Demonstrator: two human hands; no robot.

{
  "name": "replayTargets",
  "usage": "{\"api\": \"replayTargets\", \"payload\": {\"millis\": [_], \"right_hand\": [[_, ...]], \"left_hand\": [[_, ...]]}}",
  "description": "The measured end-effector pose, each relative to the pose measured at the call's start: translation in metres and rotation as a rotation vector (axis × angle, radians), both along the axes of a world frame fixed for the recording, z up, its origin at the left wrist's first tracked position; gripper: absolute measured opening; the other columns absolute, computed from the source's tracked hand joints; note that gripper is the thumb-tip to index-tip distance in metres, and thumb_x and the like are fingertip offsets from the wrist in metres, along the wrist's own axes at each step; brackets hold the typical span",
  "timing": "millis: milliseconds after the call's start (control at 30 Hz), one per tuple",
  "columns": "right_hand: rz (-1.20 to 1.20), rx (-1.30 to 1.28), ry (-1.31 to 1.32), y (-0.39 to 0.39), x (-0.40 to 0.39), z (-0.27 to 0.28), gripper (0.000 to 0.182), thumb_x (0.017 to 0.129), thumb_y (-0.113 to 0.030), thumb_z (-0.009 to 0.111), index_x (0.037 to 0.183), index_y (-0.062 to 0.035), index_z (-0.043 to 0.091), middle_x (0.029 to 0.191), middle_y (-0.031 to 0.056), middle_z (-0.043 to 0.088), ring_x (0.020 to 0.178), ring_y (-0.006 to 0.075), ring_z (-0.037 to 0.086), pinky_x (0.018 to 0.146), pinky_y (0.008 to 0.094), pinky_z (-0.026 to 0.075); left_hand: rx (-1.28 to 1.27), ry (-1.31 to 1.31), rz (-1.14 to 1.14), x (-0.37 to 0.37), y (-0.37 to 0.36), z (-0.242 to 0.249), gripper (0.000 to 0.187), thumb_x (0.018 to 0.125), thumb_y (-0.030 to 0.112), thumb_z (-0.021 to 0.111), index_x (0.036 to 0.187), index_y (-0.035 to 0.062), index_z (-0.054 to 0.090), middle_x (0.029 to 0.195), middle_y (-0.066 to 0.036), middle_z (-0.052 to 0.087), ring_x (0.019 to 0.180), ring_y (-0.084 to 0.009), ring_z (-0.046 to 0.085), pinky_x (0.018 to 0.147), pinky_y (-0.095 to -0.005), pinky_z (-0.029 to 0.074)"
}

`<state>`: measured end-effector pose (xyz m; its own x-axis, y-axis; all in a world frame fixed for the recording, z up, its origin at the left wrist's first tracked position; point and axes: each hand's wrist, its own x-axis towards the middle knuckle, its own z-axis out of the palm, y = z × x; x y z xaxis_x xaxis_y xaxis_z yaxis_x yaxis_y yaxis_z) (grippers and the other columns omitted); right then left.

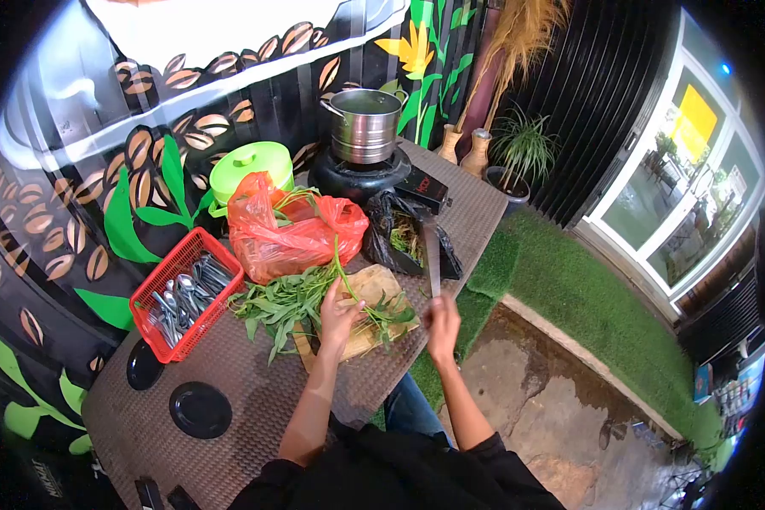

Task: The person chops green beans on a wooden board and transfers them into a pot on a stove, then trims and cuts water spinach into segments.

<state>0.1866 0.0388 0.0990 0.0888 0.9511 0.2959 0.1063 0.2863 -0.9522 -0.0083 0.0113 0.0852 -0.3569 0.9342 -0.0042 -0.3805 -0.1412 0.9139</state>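
Observation:
My left hand is closed around a leafy green stem above the wooden cutting board. In my right hand, at the table's right edge, a knife is gripped by its handle, blade pointing up and away from me. More leafy greens are heaped left of the board, and some leaves lie across it. Behind the board sits a red plastic bag with stems inside. A black plastic bag beside it stands open, showing green and brownish trimmings.
A red basket of cutlery stands at the left, near two black plates. At the back are a lime-green lidded pot and a steel pot on a black stove. The table edge runs along my right.

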Motion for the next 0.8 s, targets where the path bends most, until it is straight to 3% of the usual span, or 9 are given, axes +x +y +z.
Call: {"api": "replayTargets", "payload": {"millis": [100,167,267,367,600,767,800], "right_hand": [[0.399,-0.07,-0.087,-0.026,-0.018,0.011,0.024,0.089,-0.021,0.053,0.1,-0.0013,0.059,0.057,0.0016,0.048,0.055,0.0084,0.047,0.052,0.0262,0.039],[0.461,-0.135,-0.186,-0.027,-0.025,0.002,0.026,0.089,-0.024,0.054,0.097,-0.0002,0.061,0.06,0.0045,0.052,0.057,0.0116,0.05,0.055,0.0279,0.04],[0.35,-0.082,-0.246,-0.024,-0.031,-0.022,0.027,0.089,-0.025,0.054,0.097,-0.0008,0.062,0.065,0.0084,0.056,0.061,0.016,0.052,0.059,0.0298,0.042],[0.34,-0.124,-0.292,-0.032,-0.029,-0.01,0.029,0.089,-0.027,0.053,0.1,-0.0022,0.062,0.071,0.0114,0.058,0.066,0.0185,0.055,0.063,0.0311,0.042],[0.348,-0.14,-0.331,-0.033,-0.025,-0.012,0.029,0.089,-0.028,0.052,0.101,-0.0035,0.062,0.07,0.0121,0.06,0.062,0.0178,0.056,0.061,0.0322,0.043],[0.391,-0.215,-0.244,-0.026,-0.016,-0.009,0.032,0.089,-0.027,0.052,0.106,-0.0014,0.061,0.064,0.0073,0.056,0.057,0.0133,0.053,0.057,0.0295,0.043],[0.467,-0.195,-0.138,-0.023,-0.015,-0.011,0.031,0.092,-0.024,0.05,0.108,0.0001,0.059,0.057,-0.0013,0.043,0.049,0.0071,0.039,0.046,0.0261,0.033]], "left_hand": [[-0.037,0.009,0.013,0.002,0.004,-0.003,0.074,0.077,-0.01,0.062,0.139,0.0114,0.027,0.103,-0.009,0.047,0.087,-0.0195,0.06,0.07,-0.0309,0.056],[-0.04,-0.043,-0.004,0.002,0.003,-0.007,0.075,0.077,-0.01,0.062,0.139,0.0119,0.027,0.101,-0.008,0.047,0.087,-0.0192,0.06,0.07,-0.0305,0.056],[-0.032,-0.111,-0.034,0.0,0.001,-0.008,0.075,0.077,-0.009,0.063,0.139,0.0128,0.028,0.098,-0.007,0.048,0.087,-0.0185,0.06,0.072,-0.0296,0.055],[-0.028,-0.123,-0.07,-0.001,-0.004,-0.005,0.074,0.077,-0.008,0.063,0.139,0.0129,0.029,0.097,-0.006,0.049,0.087,-0.0177,0.06,0.072,-0.0287,0.054],[0.023,-0.035,-0.117,-0.001,0.002,-0.021,0.072,0.078,-0.007,0.062,0.139,0.0138,0.029,0.101,-0.006,0.05,0.087,-0.0166,0.06,0.072,-0.0268,0.053],[0.02,-0.075,-0.185,-0.001,0.004,-0.022,0.07,0.08,-0.008,0.061,0.139,0.013,0.029,0.102,-0.006,0.051,0.088,-0.015,0.06,0.071,-0.0254,0.051],[0.002,-0.096,-0.22,-0.003,0.003,-0.023,0.069,0.08,-0.007,0.06,0.139,0.0125,0.029,0.103,-0.006,0.052,0.089,-0.0145,0.059,0.07,-0.0251,0.051]]}}
